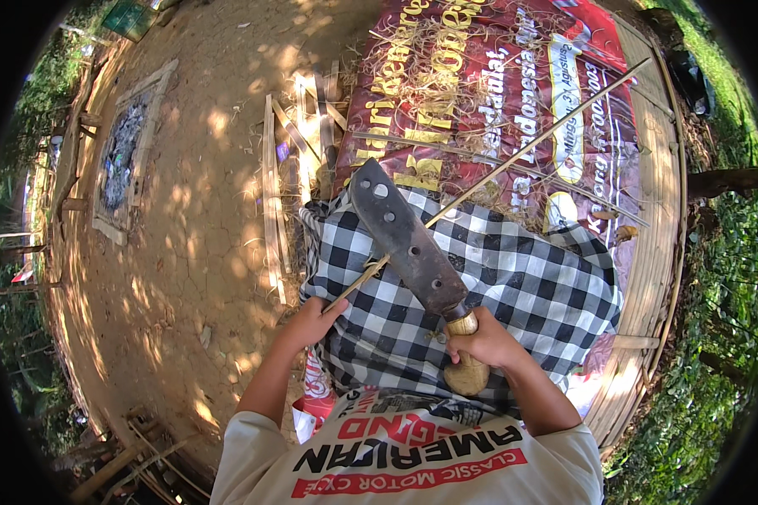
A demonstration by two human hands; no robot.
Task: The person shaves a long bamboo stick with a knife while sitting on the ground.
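In my right hand (pixel 484 338) is a machete (pixel 408 244), its fingers wrapped round the thick wooden handle. The broad dark blade has several round holes and slants up to the left over my lap. My left hand (pixel 320 320) grips the near end of a long thin bamboo strip (pixel 531 145). The strip runs up to the far right and passes beneath the blade, which hides part of it. Where strip and blade meet, a small curl of shaving shows at the blade's left edge. A black-and-white checked cloth (pixel 522 286) covers my lap.
A red printed banner (pixel 379 109) strewn with curly shavings lies ahead on a bamboo platform (pixel 648 286). Another thin strip (pixel 598 198) crosses it. Split bamboo pieces (pixel 271 202) lie left of the banner. Farther left, a framed ash pit (pixel 126 147) sits in the dirt ground (pixel 202 194).
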